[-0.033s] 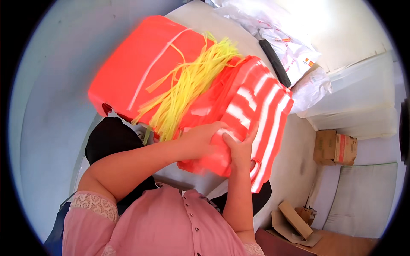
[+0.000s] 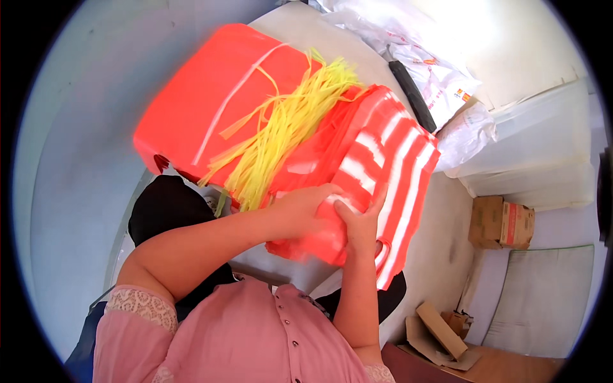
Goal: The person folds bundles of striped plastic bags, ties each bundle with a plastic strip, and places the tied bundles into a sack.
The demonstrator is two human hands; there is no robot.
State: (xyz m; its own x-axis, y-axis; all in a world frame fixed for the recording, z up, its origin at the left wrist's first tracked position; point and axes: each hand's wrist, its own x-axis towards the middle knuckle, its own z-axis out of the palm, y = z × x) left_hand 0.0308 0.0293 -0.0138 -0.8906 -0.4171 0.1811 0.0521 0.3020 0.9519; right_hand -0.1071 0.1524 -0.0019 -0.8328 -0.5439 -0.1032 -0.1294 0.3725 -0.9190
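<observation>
A thick pile of red plastic sheets or bags with white stripes (image 2: 370, 159) lies in front of me over my lap. My left hand (image 2: 303, 210) is closed on its near part, its fingertips partly hidden and slightly blurred. My right hand (image 2: 361, 226) grips the same pile close beside the left, thumb on top, with folds showing under the palm. A bundle of yellow plastic strips (image 2: 281, 134) lies across the left of the pile. Farther left, a large red bundle (image 2: 217, 96) is bound by a thin white band.
White printed plastic bags (image 2: 434, 70) and a black bar-like object (image 2: 412, 96) lie at the far right. A cardboard box (image 2: 491, 222) stands by the right wall. Opened cardboard (image 2: 440, 335) sits at the lower right. A pale wall (image 2: 76, 166) closes off the left.
</observation>
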